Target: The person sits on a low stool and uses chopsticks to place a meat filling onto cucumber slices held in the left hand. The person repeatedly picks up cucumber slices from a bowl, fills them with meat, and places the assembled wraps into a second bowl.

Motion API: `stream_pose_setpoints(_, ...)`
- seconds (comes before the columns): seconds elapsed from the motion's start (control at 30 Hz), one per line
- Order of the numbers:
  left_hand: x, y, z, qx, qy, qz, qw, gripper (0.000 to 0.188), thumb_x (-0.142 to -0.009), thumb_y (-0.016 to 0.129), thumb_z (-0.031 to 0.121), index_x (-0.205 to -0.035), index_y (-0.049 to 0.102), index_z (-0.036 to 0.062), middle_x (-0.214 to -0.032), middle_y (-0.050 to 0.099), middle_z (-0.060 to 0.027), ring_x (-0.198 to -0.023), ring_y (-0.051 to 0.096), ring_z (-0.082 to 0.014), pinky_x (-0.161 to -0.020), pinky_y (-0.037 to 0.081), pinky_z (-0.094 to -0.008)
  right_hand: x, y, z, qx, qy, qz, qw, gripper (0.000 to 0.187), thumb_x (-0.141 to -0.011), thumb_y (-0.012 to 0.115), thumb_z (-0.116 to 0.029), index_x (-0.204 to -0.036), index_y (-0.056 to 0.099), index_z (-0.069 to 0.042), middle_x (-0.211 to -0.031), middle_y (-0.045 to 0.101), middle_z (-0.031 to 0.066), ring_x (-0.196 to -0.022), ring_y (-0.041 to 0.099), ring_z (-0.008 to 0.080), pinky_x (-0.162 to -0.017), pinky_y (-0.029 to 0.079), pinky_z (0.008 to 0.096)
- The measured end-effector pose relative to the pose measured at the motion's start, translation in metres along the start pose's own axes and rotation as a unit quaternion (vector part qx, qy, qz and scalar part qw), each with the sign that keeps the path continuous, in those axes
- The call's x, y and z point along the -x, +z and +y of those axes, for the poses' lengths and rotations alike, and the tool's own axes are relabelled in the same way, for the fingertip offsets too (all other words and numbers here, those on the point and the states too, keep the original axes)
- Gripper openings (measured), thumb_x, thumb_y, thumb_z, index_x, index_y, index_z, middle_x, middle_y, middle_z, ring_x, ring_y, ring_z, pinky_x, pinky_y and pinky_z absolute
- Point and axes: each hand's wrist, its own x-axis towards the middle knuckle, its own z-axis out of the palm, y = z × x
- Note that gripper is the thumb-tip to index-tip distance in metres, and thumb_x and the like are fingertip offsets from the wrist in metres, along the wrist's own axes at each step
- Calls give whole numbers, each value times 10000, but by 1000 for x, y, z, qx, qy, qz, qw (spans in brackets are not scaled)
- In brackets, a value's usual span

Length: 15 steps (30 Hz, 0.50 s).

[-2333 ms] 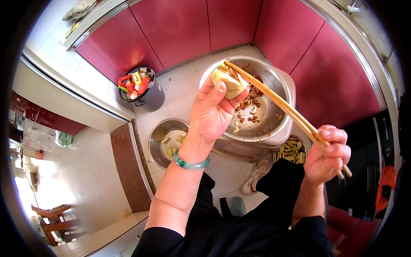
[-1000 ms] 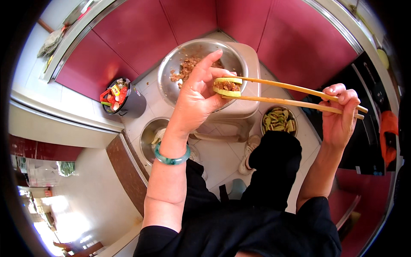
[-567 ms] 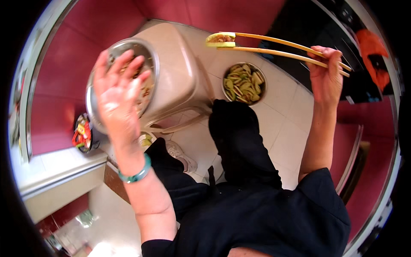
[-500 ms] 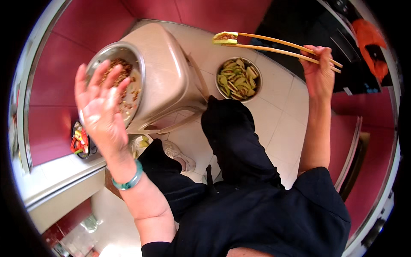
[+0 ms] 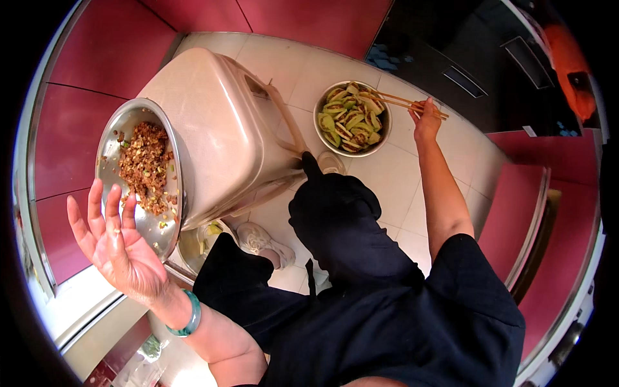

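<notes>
My right hand is closed around a pair of wooden chopsticks. Their tips reach into a steel bowl on the floor, among several stuffed green vegetable slices. Whether the tips still grip a slice cannot be made out. At the left, my left hand is raised with its fingers spread and nothing in it; a green bangle circles the wrist. Just beyond those fingers, a wide steel basin holds brown minced filling with green bits.
A beige plastic stool stands beside the basin. Below it, a smaller metal bowl with pale green pieces is partly hidden by my leg. Black appliance fronts and red cabinet panels enclose the tiled floor.
My right hand has lowered the chopsticks, with the stuffed slice they held, into the floor bowl. My left hand has shifted left and nearer to me, uncovering the filling.
</notes>
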Motion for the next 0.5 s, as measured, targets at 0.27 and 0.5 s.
stream_pose_setpoints(0.27,0,-8,1,-45,-11,28,999,595,-830,524,79,-1352,246,18,-1290,380,-249,-1122,479,-281,-952,392,-409,-23,11,46,19,38,66,997,267,-910,505,-278,-856,533,-18,-826,596,112,-743,598,193,-635,555,322)
stream_pose_setpoints(0.5,-1,-18,1,-35,10,17,999,582,-841,510,98,-1352,244,9,-1304,364,-256,-1132,473,-286,-955,389,-407,-28,1,33,26,28,22,999,258,-907,505,-270,-872,538,-16,-842,594,109,-787,593,208,-685,542,356)
